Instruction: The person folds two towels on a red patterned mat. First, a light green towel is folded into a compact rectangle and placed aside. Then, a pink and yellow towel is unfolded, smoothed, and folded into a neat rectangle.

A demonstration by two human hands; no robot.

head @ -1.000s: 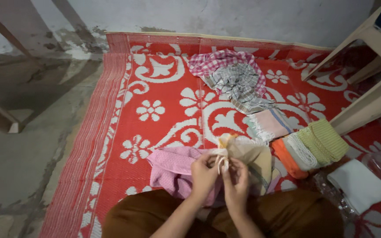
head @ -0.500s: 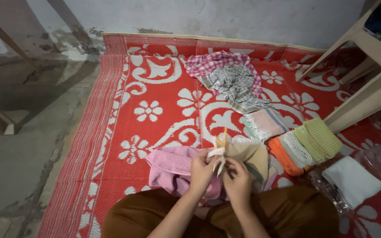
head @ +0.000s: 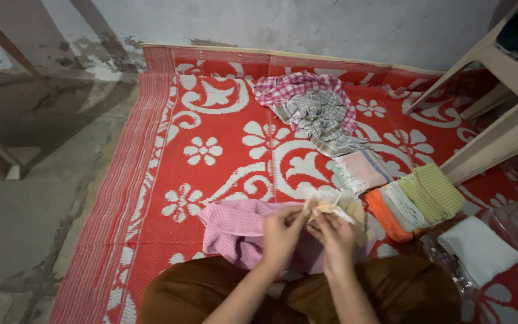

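Observation:
I sit on a red mat with white flowers [head: 211, 129]. My left hand [head: 281, 235] and my right hand [head: 334, 235] are close together in front of my lap, both pinching the fringed edge of a beige cloth [head: 338, 207]. A pink cloth [head: 235, 229] lies crumpled just left of my hands, partly under them. My brown-clad knees fill the bottom of the view.
A heap of checked cloths [head: 313, 108] lies at the far middle of the mat. To the right sit folded cloths: pale pink [head: 364, 169], orange [head: 388, 215], green [head: 434, 192], and a white one [head: 478, 249] on clear plastic. Beige chair legs [head: 499, 135] stand right; bare concrete floor [head: 37, 180] left.
The beige cloth's edge has dropped lower and bunched up between my fingers. My hands shifted slightly right and closer together over it.

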